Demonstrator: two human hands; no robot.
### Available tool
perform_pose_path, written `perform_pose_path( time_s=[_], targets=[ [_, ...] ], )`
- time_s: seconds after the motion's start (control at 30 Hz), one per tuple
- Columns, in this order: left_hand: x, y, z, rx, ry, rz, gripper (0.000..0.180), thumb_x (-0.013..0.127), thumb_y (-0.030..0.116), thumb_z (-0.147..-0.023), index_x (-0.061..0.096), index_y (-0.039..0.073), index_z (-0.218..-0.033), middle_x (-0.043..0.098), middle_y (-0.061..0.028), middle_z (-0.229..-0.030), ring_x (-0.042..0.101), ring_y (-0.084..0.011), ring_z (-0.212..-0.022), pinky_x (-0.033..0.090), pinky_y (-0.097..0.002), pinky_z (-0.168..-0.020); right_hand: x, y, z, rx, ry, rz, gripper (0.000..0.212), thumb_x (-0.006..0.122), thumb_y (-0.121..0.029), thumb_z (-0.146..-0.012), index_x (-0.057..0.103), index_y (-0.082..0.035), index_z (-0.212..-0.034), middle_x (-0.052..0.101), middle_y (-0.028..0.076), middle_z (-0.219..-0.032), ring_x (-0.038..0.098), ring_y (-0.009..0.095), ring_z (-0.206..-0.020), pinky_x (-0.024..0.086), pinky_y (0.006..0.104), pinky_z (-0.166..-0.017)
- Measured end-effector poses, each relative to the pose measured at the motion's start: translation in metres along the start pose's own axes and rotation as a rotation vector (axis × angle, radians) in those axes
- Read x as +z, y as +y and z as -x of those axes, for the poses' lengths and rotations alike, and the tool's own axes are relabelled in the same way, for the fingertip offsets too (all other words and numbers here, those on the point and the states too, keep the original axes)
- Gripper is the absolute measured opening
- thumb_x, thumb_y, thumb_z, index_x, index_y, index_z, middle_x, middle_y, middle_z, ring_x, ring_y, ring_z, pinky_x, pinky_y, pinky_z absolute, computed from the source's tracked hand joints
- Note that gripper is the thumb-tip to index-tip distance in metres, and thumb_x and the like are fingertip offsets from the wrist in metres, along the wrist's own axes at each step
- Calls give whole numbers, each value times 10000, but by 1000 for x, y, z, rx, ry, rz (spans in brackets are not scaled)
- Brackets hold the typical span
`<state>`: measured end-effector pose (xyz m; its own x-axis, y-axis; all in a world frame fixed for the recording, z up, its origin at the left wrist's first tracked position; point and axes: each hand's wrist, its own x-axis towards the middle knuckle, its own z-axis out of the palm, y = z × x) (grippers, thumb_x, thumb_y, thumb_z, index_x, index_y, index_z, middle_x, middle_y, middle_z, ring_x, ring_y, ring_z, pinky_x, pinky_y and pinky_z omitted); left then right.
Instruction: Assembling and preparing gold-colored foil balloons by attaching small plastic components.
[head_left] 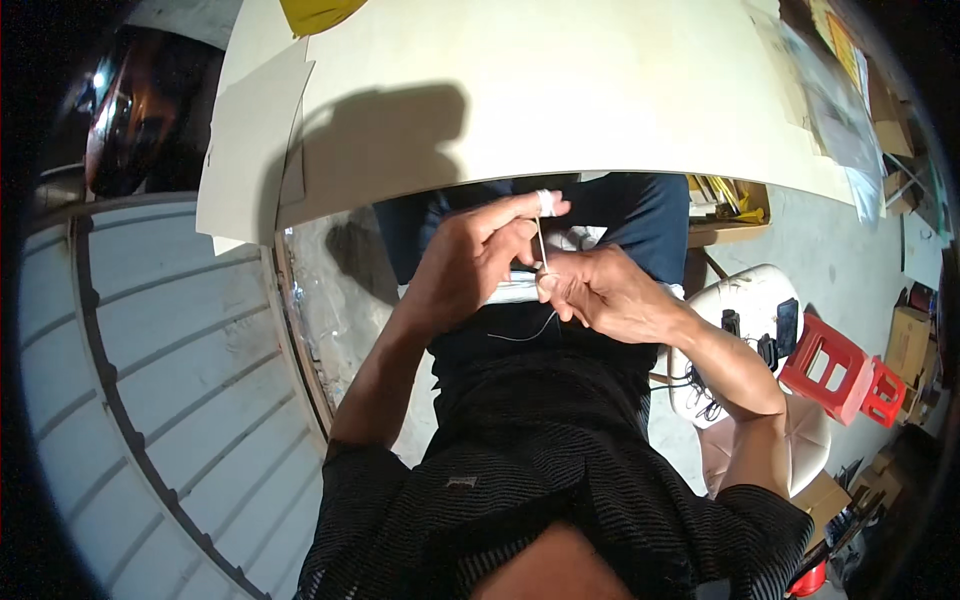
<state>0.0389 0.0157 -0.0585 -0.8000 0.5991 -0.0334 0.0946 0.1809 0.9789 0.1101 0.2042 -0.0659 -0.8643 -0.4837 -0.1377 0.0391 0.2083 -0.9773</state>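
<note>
Above my lap, my left hand (463, 262) has its index finger stretched to the right, with white string (545, 203) wound around its end. The thumb and other fingers of that hand are bent below it. A taut length of the string (542, 245) runs down to my right hand (612, 295), which pinches it between thumb and fingers. A thin loose tail (530, 336) curls against my dark clothes below. Beneath my hands a white strip or bundle (515, 289) lies across my lap, partly covered, its kind unclear.
A pale table (600, 100) stands just ahead, with cardboard sheets (250, 145) at its left. On my right are an open box (735, 205) with yellow items, a white stool (750, 290) bearing dark devices and cables, and red stools (828, 368). A panelled surface (180, 380) stands left.
</note>
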Motion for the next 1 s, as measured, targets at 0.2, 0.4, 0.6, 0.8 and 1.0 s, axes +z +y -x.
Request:
perform_pose_path(
  time_s=[0.2, 0.4, 0.6, 0.8, 1.0],
  targets=[
    [-10, 9, 4, -165, -266, 175, 315, 434, 54, -1000, 629, -1, -1242, 720, -120, -1134, 602, -97, -687, 498, -239, -573, -22, 4, -2, 153, 186, -89, 168, 463, 19, -986, 600, -36, -906, 604, 34, -705, 535, 89, -571, 463, 241, -524],
    [-13, 1, 1, -123, -351, -64, 304, 484, 78, -1002, 593, -39, -1261, 697, -69, -945, 576, -108, -662, 491, -245, -597, -30, -15, -3, 125, 308, -246, 230, 486, -128, -1047, 613, -10, -895, 597, 22, -722, 556, 73, -648, 456, 219, -568],
    [0, -9, 3, -58, -157, 162, 319, 523, 42, -990, 572, -58, -1288, 698, -131, -980, 584, -113, -686, 485, -249, -586, -9, -5, 0, 83, 165, 13, 191, 494, -73, -1027, 629, -3, -911, 622, 35, -713, 578, 92, -614, 479, 250, -520],
    [-7, -4, 6, -203, -353, 109, 333, 546, -4, -966, 588, -8, -1296, 715, -111, -1089, 563, -100, -686, 472, -228, -593, -23, 8, -4, 120, 290, 57, 265, 486, -162, -1050, 636, -4, -900, 606, 26, -701, 556, 88, -587, 462, 252, -515],
    [7, -18, 8, -32, -195, 166, 462, 596, 41, -959, 494, 14, -1409, 683, -116, -1175, 604, -88, -802, 495, -227, -643, -7, 2, 2, 14, 281, 113, 240, 552, -176, -1024, 640, -1, -885, 637, 58, -686, 573, 118, -557, 454, 273, -504]
  ],
)
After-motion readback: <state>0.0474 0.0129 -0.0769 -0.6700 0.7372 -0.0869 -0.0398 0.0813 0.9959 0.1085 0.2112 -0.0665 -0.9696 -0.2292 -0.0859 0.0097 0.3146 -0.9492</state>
